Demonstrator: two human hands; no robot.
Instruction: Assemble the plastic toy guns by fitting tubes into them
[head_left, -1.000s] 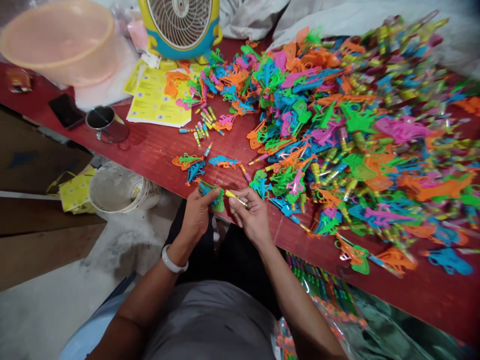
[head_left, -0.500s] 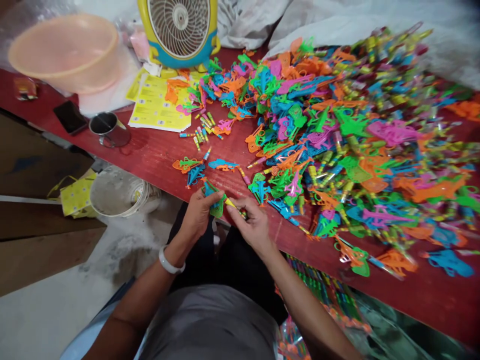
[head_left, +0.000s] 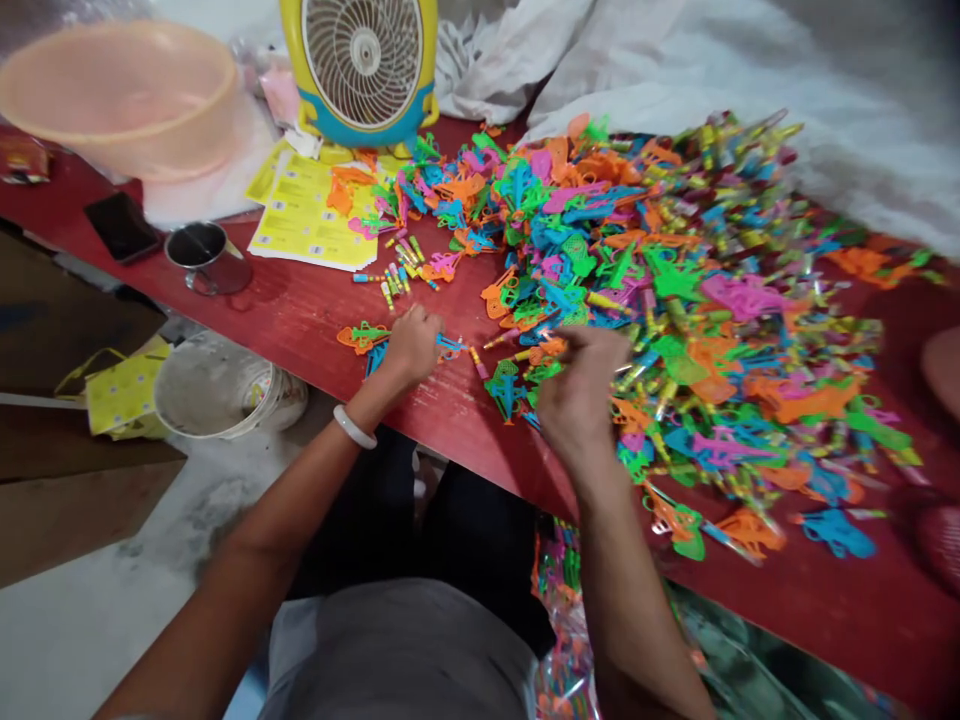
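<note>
My left hand (head_left: 411, 345) is at the near side of the red table, its fingers curled down over the left part of a blue plastic toy piece (head_left: 451, 346). Its fingertips are hidden, so what they hold does not show. Beside it lie orange and green flat toys (head_left: 360, 337). My right hand (head_left: 585, 395), smeared by motion, is over the near-left edge of a big pile of colourful plastic toys and small tubes (head_left: 675, 270). Its fingers look bent, but whether anything is in them is unclear. A pink-and-yellow tube (head_left: 478, 362) lies between the hands.
Small yellow-banded tubes (head_left: 405, 265) lie by yellow printed sheets (head_left: 311, 215). A fan (head_left: 365, 55), a peach basin (head_left: 120, 95), a metal mug (head_left: 202, 258) and a phone (head_left: 121, 226) stand or lie behind. Below the table edge is a white bucket (head_left: 221, 390).
My hands have parted. The green and blue toy and yellow tube they held together no longer show. My left hand moved forward onto the table, my right forward and right to the pile.
</note>
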